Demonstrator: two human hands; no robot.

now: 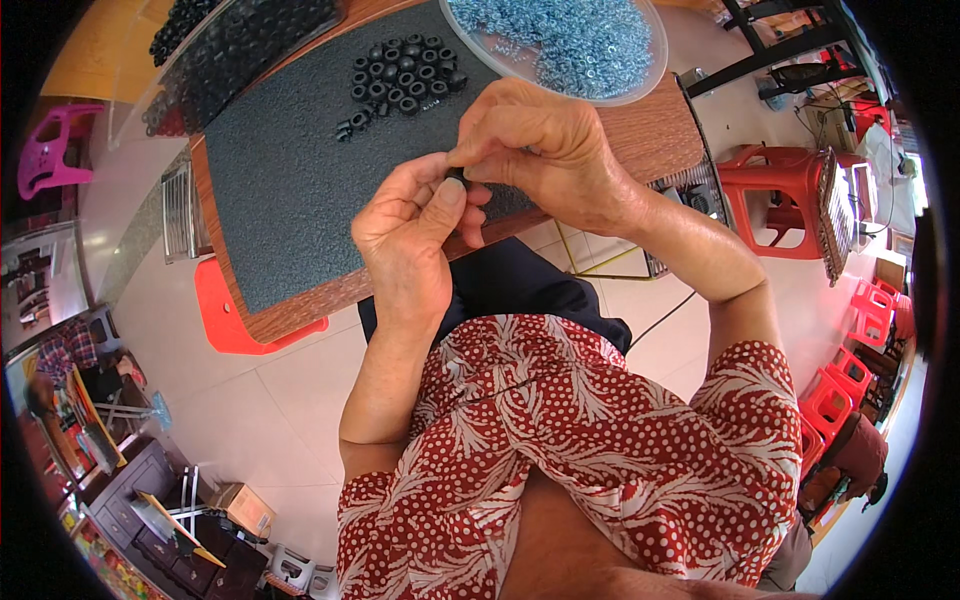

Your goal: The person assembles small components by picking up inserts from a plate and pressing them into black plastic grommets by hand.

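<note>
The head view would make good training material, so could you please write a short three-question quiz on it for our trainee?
1. Multiple choice: What colour is the small piece at the fingers of the left hand?
A) red
B) black
C) white

2. True or false: The loose black ring-shaped pieces lie on the dark mat.

3. Short answer: Which is nearer the rounded container of small blue pieces, the left hand or the right hand?

Key:
1. B, black
2. True
3. The right hand
</note>
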